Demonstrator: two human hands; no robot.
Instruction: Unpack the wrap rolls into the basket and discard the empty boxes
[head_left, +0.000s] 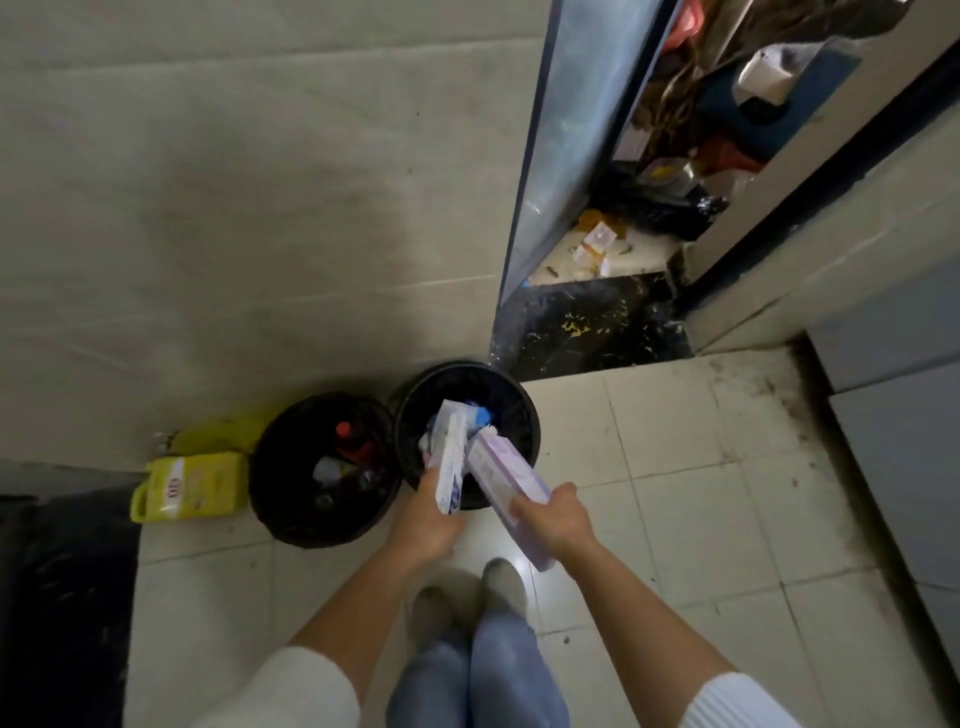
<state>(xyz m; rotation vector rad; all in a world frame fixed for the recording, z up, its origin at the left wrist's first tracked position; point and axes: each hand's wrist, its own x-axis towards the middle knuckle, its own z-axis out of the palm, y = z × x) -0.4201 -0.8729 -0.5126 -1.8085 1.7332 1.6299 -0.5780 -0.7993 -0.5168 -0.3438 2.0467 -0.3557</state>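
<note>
I stand over two black round bins on a tiled floor. My left hand (428, 519) grips a long white and blue wrap box (451, 462), its far end poking into the right bin (524, 415). My right hand (553, 519) holds a long pale purple wrap box (506, 478), tilted with its far end over the same bin's rim. Several other boxes and scraps lie inside that bin. No basket or loose rolls are in view.
The left bin (280, 499) holds a red-capped bottle and other rubbish. A yellow jug (192, 486) lies beside it against the wall. A metal door edge (571, 156) opens onto a cluttered space at the upper right. My feet and jeans are below.
</note>
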